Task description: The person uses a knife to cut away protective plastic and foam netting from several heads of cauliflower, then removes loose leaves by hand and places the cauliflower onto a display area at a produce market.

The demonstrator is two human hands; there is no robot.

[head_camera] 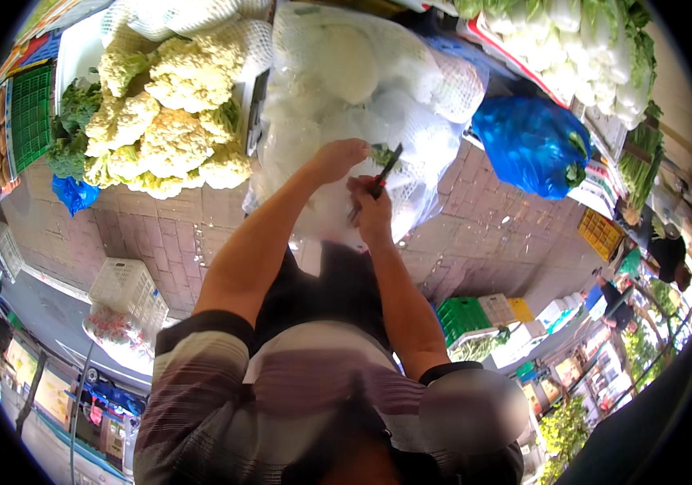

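Observation:
A large translucent plastic bag stands in front of me, with pale round produce in white foam netting dimly visible through it. My left hand is over the bag's middle; whether its fingers pinch the plastic is unclear. Just below it, my right hand grips a knife with a dark blade and a touch of red near the fingers. The blade points up and away, over the bag. A bit of green leaf shows between my left fingertips and the blade.
Cauliflower heads are piled left of the bag, beside broccoli. To the right sit a full blue plastic bag and white-stemmed greens. Behind on the paving stand a white crate and a green crate.

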